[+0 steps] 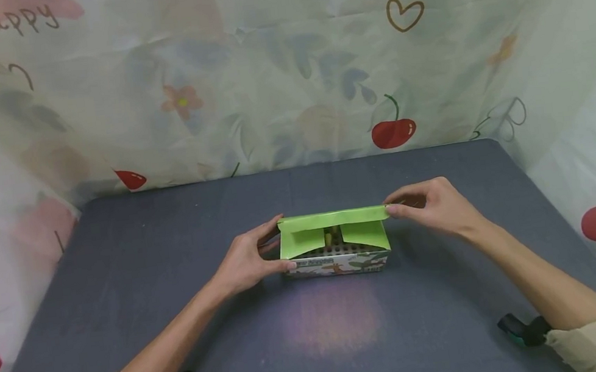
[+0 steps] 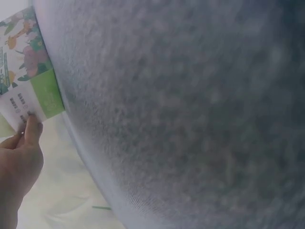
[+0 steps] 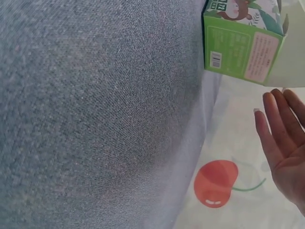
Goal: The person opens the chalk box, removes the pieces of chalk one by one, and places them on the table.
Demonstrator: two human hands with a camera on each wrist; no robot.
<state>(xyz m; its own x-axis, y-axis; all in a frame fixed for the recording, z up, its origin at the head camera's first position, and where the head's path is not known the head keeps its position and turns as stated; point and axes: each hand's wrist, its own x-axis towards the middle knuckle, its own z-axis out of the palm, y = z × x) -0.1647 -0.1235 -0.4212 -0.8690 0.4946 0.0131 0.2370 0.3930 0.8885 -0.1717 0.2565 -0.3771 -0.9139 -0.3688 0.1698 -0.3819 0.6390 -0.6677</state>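
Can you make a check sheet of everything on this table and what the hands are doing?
Surface: grey cloth table, a pale patch of light near the front.
Job's things: green box at the middle, lid up, side flaps folded in.
Clutter: nothing seen.
Hands: left hand holds the box's left end; right hand pinches the lid's right end.
Cables: nothing seen; dark wrist straps only.
Surroundings: curtain with cherries, flowers, hearts and the word "happy" on three sides.

A grey counter (image 1: 121,280) is enclosed by a backdrop (image 1: 285,77) printed with cherries (image 1: 394,132) and flowers.
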